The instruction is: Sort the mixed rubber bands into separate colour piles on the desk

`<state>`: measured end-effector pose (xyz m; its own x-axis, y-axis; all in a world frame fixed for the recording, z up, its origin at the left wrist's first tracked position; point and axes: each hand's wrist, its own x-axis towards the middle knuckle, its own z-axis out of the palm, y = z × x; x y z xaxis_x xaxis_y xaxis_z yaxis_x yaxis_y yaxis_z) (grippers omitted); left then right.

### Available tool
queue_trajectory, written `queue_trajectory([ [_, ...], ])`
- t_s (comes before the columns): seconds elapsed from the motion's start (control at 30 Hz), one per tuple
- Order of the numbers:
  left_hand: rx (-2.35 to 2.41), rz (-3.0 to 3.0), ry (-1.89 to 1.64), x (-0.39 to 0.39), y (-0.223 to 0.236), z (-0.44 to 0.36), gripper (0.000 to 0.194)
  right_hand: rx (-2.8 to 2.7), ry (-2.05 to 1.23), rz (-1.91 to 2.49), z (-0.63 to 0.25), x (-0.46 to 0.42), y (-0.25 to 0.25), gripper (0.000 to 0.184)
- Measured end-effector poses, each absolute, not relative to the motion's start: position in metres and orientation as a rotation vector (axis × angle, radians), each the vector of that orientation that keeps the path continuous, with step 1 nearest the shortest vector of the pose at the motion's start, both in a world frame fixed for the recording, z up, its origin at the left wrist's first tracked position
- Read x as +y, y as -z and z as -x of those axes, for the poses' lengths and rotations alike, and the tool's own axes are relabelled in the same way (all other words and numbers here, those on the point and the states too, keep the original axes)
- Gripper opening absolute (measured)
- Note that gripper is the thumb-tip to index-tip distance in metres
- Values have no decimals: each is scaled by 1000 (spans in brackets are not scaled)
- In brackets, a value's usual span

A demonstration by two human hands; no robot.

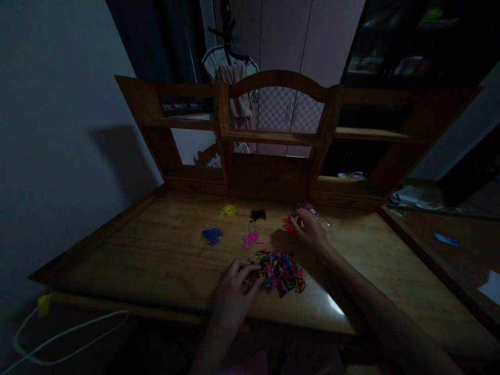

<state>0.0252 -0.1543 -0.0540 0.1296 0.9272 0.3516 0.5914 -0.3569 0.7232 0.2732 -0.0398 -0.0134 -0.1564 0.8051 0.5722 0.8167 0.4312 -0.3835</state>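
Observation:
A heap of mixed-colour thin loops that look like small rubber bands [281,273] lies near the front of the wooden desk. My left hand [236,284] is at its left edge, thumb and index finger curved and apart, the fingertips touching the loops. Beyond the heap, my right hand [310,229] is lowered over a small red pile [288,225], its fingers pinched together. Whatever they hold is too small and dark to make out. Separate small piles lie to the left: pink [252,238], black [258,214], blue [211,236] and yellow [227,210].
A clear container with a purple part [325,224] lies behind my right hand. The wooden shelf unit [273,137] stands along the desk's back edge. A white cable [78,329] hangs at the front left. On the right is a lower surface with a blue packet [447,240].

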Motion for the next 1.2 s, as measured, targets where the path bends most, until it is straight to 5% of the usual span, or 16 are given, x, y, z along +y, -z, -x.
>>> queue_trajectory([
  [0.23, 1485, -1997, -1092, -152, 59, -29, 12, -1918, -163, 1293, -274, -50, 13, 22],
  [0.5, 1421, -1872, -1187, -154, 53, -26, 13, -2210, -789, 1011, -251, -78, -10, 21],
  [1.2, 1351, -1454, -1127, -151, 53, -16, 21, -2466, -663, 933, -223, -94, 5, 21],
])
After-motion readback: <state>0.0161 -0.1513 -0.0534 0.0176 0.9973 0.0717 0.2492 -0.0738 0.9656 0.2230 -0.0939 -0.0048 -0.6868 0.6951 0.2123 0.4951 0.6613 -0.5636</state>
